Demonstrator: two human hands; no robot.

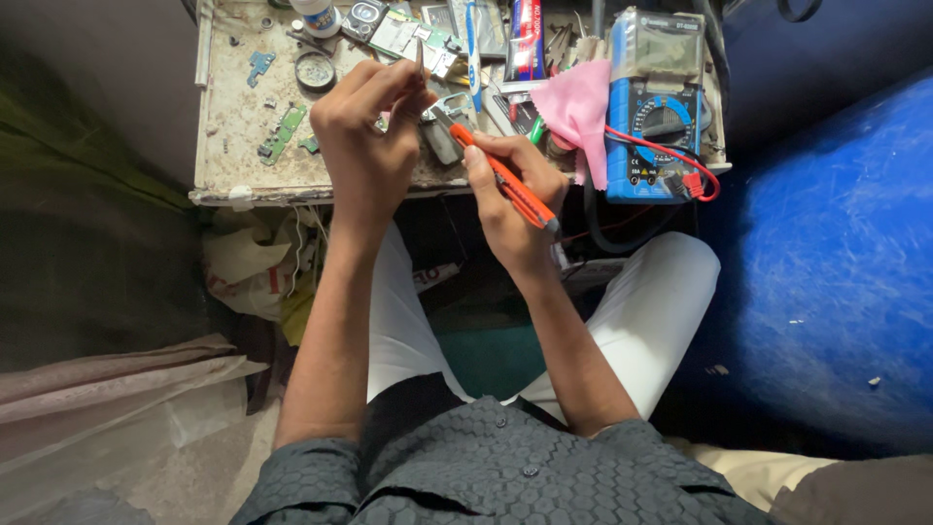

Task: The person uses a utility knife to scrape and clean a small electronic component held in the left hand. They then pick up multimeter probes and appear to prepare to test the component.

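Note:
My left hand (367, 131) is raised over the small worn workbench (233, 126), pinching a thin metal piece, possibly tweezers (419, 53), that sticks up between thumb and fingers. My right hand (510, 199) grips an orange utility knife (505, 180), its blade end pointing up-left toward the left hand. A grey metal part (442, 126) lies on the bench between the two hands, partly hidden by them.
A blue multimeter (656, 117) with red and black leads sits at the bench's right, a pink cloth (578, 102) beside it. Green circuit boards (282, 131), tubes and small parts litter the bench. A blue drum (836, 262) stands at right; bags lie at left.

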